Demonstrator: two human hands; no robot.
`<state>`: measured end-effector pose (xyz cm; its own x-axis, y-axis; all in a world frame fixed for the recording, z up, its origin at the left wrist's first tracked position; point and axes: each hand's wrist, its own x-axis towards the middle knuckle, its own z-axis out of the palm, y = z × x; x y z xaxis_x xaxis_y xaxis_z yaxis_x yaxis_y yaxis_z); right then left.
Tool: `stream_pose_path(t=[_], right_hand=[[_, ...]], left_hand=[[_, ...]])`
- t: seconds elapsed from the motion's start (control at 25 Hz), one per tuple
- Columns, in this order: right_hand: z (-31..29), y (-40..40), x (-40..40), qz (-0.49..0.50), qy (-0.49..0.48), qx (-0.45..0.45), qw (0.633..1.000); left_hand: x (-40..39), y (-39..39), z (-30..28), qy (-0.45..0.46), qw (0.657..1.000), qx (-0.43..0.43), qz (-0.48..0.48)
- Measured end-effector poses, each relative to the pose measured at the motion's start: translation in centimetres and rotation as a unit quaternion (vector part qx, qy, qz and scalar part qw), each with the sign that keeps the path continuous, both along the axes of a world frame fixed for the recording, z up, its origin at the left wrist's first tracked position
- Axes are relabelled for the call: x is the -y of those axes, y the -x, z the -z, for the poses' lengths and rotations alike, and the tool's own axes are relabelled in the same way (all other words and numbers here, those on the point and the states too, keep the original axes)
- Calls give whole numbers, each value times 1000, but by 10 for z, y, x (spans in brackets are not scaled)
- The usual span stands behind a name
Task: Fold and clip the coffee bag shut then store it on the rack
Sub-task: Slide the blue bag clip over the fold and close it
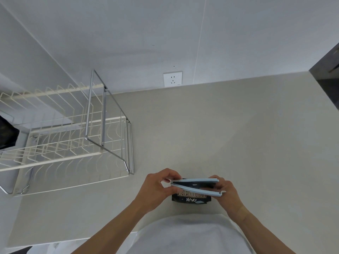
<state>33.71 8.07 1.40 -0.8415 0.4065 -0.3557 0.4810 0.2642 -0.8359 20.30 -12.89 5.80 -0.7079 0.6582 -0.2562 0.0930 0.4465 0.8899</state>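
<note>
A black coffee bag (191,197) with pale lettering stands on the beige counter close to my body. A long light-blue clip (197,187) straddles the bag's top, its two arms parted in a narrow V that widens toward the right. My left hand (157,187) pinches the clip's hinged left end. My right hand (224,191) holds the clip's free right end. The bag's upper edge is hidden between the clip arms. The white wire rack (60,142) with a chrome frame stands at the left of the counter.
The beige counter (229,134) runs back to a white wall with a socket (172,78). A dark object (7,132) sits at the rack's far left. A dark appliance edge (328,70) shows at the upper right.
</note>
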Motion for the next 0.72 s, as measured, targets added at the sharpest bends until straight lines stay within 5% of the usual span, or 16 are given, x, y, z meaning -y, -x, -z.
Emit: stream_pose_path(t=[0.24,0.72], right_hand=[[-2,3,7,67,115,9,991],[-8,15,11,4,9,28,1000]], left_hand=[[-5,-8,4,-9,999,40,4],[-33,-19,2,-1,1000,9,-10]])
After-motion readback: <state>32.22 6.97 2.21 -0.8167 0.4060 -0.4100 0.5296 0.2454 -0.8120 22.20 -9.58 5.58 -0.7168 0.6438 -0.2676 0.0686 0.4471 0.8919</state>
